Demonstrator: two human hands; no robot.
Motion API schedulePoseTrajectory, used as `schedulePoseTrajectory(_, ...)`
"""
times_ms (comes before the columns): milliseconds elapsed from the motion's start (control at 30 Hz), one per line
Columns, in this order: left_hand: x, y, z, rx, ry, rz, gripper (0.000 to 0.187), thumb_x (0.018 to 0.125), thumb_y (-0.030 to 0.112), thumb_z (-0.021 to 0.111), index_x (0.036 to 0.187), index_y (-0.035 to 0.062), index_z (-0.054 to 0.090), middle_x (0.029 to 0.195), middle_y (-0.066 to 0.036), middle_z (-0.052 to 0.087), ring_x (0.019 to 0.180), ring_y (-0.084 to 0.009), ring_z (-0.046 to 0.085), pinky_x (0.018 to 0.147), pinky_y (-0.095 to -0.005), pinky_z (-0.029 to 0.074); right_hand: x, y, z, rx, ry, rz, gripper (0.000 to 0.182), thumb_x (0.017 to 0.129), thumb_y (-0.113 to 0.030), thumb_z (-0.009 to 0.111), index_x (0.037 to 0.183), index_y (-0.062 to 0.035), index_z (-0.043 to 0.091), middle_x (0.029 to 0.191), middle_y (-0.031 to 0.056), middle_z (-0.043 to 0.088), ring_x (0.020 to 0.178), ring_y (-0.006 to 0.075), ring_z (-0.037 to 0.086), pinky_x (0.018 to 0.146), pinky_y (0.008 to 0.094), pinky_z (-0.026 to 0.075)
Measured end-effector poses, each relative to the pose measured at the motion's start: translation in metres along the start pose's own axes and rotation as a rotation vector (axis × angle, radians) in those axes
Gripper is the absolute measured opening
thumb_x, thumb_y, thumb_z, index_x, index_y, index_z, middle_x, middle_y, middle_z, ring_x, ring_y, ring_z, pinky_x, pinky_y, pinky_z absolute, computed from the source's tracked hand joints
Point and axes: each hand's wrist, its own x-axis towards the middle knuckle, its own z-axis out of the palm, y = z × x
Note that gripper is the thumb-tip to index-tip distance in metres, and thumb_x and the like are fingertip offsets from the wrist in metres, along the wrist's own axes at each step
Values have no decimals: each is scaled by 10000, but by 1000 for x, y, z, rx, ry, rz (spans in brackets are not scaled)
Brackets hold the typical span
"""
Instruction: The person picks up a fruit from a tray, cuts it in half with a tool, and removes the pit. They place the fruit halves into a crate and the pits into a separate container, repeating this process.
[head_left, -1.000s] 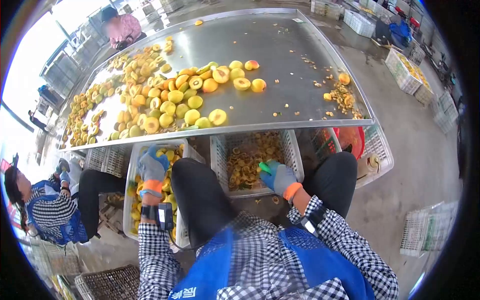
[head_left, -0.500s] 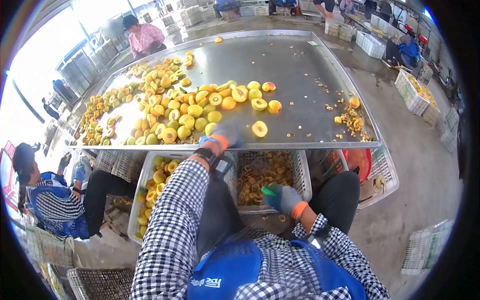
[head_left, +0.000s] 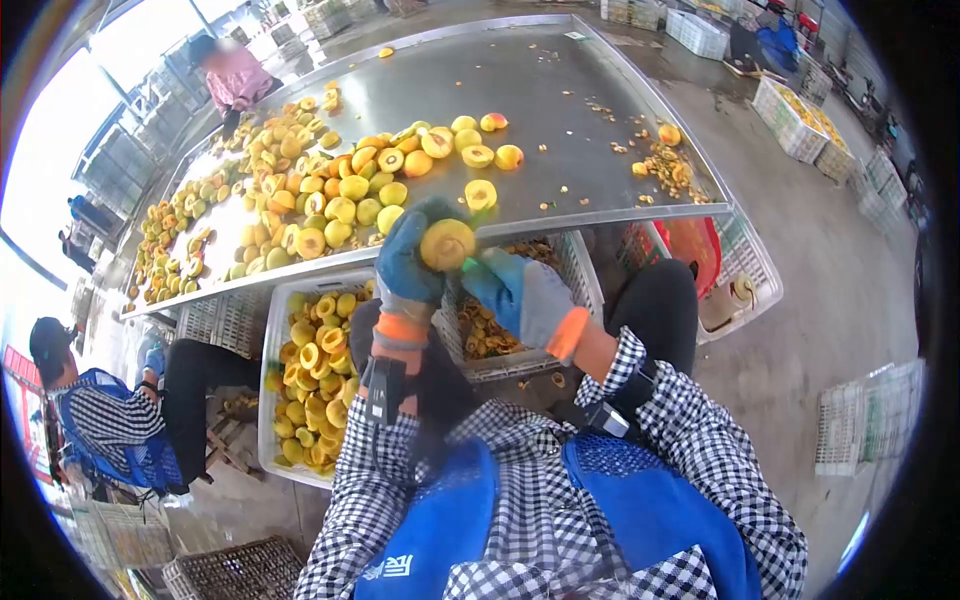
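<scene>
My left hand [head_left: 415, 250], in a blue-grey glove, holds a halved yellow fruit [head_left: 447, 245], cut face up, just in front of the table's near edge. Close to its right side, my right hand [head_left: 518, 292], also gloved, is closed around a small green-handled tool [head_left: 474, 265]; the tool's tip is hidden by the fruit. Many cut and whole fruits [head_left: 340, 209] lie on the metal table [head_left: 520, 90]. Below my left forearm's side, a white crate [head_left: 268, 400] holds fruit halves. Beneath my hands, another crate [head_left: 588, 262] contains pits and scraps.
A person in a pink top [head_left: 238, 78] stands at the table's far left. Another person in a blue vest [head_left: 120, 425] sits at the left. Pits [head_left: 668, 172] lie at the table's right. A red basin [head_left: 697, 250] sits under the right corner.
My left hand has come back from the table edge with a fruit half in it. My right hand has moved up and left beside it. The view has shifted.
</scene>
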Motion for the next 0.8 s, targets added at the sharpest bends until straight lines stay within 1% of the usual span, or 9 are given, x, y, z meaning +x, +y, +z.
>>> schedulePoseTrajectory(67, -5, 2, 9, -393, 76, -151, 322, 826, 10, 653, 1145, -26, 633, 1068, -111, 667, 972, -183, 641, 861, -300, 522, -4, -5, -2, -63, 16, 5, 325, 944, -366, 565, 997, -54, 639, 847, 233, 657, 803, 439, 628, 688, 507, 498)
schedulePoseTrajectory(133, -7, 13, 10, -850, 102, -390, 293, 874, 59, 608, 1150, -35, 636, 1072, -106, 668, 976, -169, 636, 853, -297, 520, -9, -6, -2, -89, 17, -20, 328, 952, -370, 540, 994, -60, 637, 841, 233, 656, 800, 440, 629, 690, 518, 496)
schedulePoseTrajectory(233, -14, 23, 6, -622, 71, -277, 264, 920, 96, 539, 1107, -48, 659, 1054, -100, 676, 957, -164, 640, 845, -294, 519, -16, -12, -4, -127, -14, -16, 302, 950, -350, 540, 980, -66, 636, 835, 230, 657, 799, 441, 629, 687, 520, 496)
schedulePoseTrajectory(333, -18, 36, 5, -458, 115, -267, 236, 911, 59, 532, 1059, -47, 682, 1023, -102, 689, 921, -156, 647, 837, -285, 514, -21, -13, -9, -157, -61, -13, 291, 945, -343, 544, 977, -68, 632, 840, 226, 660, 796, 436, 634, 686, 522, 496)
schedulePoseTrajectory(433, -23, 33, 8, -270, 157, -94, 231, 902, 48, 540, 1054, -43, 687, 999, -98, 699, 895, -148, 651, 837, -285, 511, -23, -12, -13, -217, -111, -21, 297, 945, -350, 541, 963, -66, 626, 843, 224, 662, 793, 429, 638, 683, 516, 498)
schedulePoseTrajectory(533, -27, 27, 5, -57, 132, 79, 206, 914, 48, 552, 1043, -65, 667, 1068, -117, 689, 937, -177, 653, 861, -308, 522, -21, -12, -18, -256, -155, -41, 309, 944, -360, 538, 948, -63, 622, 841, 223, 662, 793, 419, 643, 685, 513, 497)
schedulePoseTrajectory(633, -28, 29, 8, -135, 89, -11, 208, 907, 37, 551, 1042, -70, 667, 1067, -120, 690, 944, -176, 651, 850, -309, 527, -19, -10, -24, -240, -168, -65, 346, 948, -387, 518, 934, -58, 625, 836, 220, 664, 797, 410, 648, 694, 506, 501)
schedulePoseTrajectory(733, -26, 42, 15, -340, 110, -185, 211, 907, 34, 546, 1042, -74, 667, 1068, -121, 689, 921, -187, 665, 839, -307, 534, -13, -4, -32, -347, -229, -127, 326, 933, -360, 580, 961, -36, 598, 800, 223, 650, 751, 429, 632, 627, 496, 491)
schedulePoseTrajectory(800, -25, 35, 19, -416, 92, -248, 214, 909, 36, 544, 1044, -74, 668, 1062, -120, 689, 898, -191, 672, 829, -302, 539, -9, -5, -39, -397, -272, -98, 361, 947, -397, 518, 960, -50, 619, 840, 214, 664, 790, 404, 648, 687, 493, 504)
